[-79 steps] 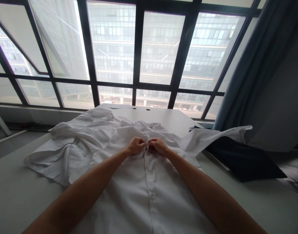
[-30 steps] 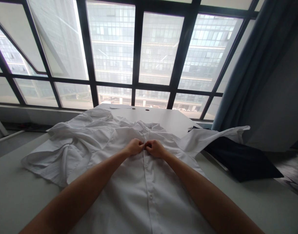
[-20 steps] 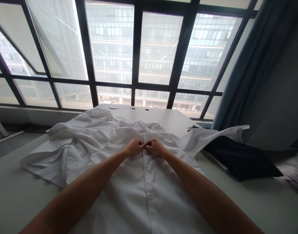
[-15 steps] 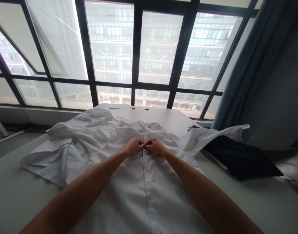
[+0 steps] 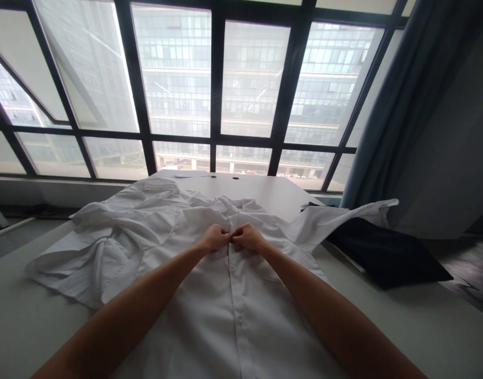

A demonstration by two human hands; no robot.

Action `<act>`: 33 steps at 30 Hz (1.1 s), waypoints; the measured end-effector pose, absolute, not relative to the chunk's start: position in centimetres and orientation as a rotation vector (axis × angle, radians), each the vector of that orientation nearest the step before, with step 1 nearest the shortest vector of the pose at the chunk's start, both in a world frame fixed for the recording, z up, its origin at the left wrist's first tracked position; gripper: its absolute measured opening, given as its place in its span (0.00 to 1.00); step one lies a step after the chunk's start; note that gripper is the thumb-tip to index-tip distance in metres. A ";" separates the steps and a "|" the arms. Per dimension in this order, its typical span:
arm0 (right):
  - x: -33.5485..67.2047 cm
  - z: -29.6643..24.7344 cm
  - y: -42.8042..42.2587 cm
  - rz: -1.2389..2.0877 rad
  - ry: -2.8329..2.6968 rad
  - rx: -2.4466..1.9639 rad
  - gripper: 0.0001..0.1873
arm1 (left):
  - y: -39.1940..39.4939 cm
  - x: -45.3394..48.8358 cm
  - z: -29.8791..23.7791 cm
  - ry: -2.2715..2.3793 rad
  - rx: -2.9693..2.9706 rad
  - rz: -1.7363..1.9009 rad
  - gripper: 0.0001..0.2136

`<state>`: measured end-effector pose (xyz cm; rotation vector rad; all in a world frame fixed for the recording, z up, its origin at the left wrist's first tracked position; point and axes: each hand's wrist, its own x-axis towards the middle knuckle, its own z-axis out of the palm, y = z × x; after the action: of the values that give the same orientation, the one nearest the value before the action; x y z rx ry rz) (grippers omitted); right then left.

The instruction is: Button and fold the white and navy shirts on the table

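A white button-up shirt lies front side up before me, its collar toward the window. On its button placket, below the collar, my left hand and my right hand meet with fingertips pinched on the fabric. Whatever button lies between the fingers is hidden by them. Further down the placket a small white button shows. One shirt sleeve stretches out to the right.
More crumpled white cloth spreads on the left of the white table. A dark folded cloth lies to the right, partly under the sleeve. Beyond the table stand a black-framed window and a blue-grey curtain.
The whole view has shifted slightly, so things sit a little further left. Both hands stay pinched at the same place on the placket.
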<state>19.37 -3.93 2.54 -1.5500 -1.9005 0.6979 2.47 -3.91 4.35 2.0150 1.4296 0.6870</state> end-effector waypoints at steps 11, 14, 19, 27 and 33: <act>18.9 3.3 -4.8 0.472 -2.071 -1.466 0.08 | -4.4 2.2 5.7 1.528 1.930 0.552 0.15; 18.9 3.3 -4.9 0.429 -2.091 -1.452 0.08 | -4.5 2.4 5.8 1.533 1.878 0.560 0.14; 19.0 3.1 -4.8 0.456 -2.100 -1.454 0.08 | -4.8 2.6 5.8 1.525 1.791 0.581 0.16; 18.9 3.1 -5.2 0.377 -2.116 -1.400 0.08 | -5.1 2.7 6.3 1.458 1.687 0.545 0.19; 18.8 3.2 -5.4 0.322 -2.075 -1.326 0.09 | -4.4 2.2 5.9 1.354 1.668 0.562 0.18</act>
<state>18.80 -5.44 3.16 -1.3256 -2.0753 0.3216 2.23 -4.41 5.93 1.6683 1.3543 0.5620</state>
